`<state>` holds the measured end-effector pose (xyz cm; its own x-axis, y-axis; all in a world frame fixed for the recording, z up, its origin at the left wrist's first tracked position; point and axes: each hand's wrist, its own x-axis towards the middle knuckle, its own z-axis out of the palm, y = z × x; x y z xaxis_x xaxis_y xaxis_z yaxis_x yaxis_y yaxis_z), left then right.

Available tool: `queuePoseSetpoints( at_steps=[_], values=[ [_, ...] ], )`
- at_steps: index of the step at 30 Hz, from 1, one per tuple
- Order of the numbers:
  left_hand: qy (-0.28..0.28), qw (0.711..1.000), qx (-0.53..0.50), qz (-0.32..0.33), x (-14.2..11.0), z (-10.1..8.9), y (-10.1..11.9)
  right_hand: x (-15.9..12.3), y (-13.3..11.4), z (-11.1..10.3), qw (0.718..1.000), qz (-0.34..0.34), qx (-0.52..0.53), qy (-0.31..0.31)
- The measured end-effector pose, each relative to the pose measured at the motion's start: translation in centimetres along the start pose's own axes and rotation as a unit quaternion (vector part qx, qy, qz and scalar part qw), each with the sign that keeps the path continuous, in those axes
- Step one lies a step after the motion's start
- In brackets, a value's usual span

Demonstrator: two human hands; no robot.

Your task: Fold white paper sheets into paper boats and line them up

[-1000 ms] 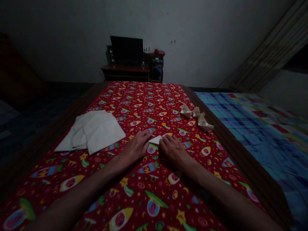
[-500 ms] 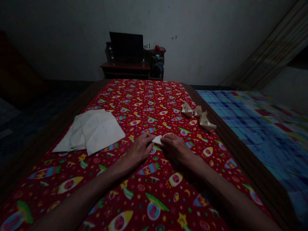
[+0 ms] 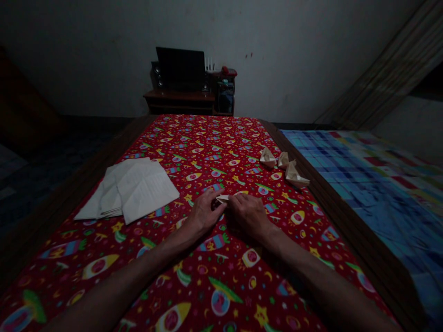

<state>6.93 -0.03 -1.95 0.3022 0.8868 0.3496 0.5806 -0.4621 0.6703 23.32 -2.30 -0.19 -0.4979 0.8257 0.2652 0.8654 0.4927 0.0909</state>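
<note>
Both hands rest on a red patterned cloth [image 3: 214, 272] and meet over a small folded white paper [image 3: 222, 198]. My left hand [image 3: 204, 213] pinches the paper's left end with curled fingers. My right hand [image 3: 249, 213] presses on its right end, fingers closed over it. Most of the paper is hidden under the fingers; only a thin edge shows between the hands.
A stack of white paper sheets [image 3: 129, 189] lies left of the hands. Three folded paper shapes [image 3: 284, 166] sit near the table's right edge. A blue checked mat [image 3: 363, 180] is to the right. A low dark cabinet [image 3: 190, 90] stands against the back wall.
The hands have drawn closer together over the small paper. Less of it shows now, and its edge looks lifted and narrower.
</note>
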Motion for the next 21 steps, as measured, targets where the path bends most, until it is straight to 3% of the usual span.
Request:
queuePoseSetpoints(
  at_steps=[3, 8, 14, 18, 21],
  values=[
    [0.023, 1.0, 0.017, -0.006, -0.2, 0.6, 0.2, -0.1, -0.4, 0.5, 0.998, -0.001, 0.023, 0.064],
    [-0.001, 1.0, 0.019, 0.011, -0.4, 0.3, 0.2, -0.2, -0.6, 1.1, 0.989, 0.001, 0.077, 0.123],
    [-0.035, 0.996, 0.079, 0.015, -1.1, -1.2, -0.2, -0.4, -0.2, 1.1, 0.988, 0.097, 0.086, 0.088],
    [-0.028, 0.986, 0.154, 0.054, -1.6, -1.2, -0.4, -0.5, -0.3, 1.2, 0.989, 0.095, 0.087, 0.079],
    [-0.055, 0.973, 0.216, 0.06, -1.7, -1.2, -0.1, -0.4, -0.4, 1.1, 0.991, 0.078, 0.087, 0.066]
  ],
)
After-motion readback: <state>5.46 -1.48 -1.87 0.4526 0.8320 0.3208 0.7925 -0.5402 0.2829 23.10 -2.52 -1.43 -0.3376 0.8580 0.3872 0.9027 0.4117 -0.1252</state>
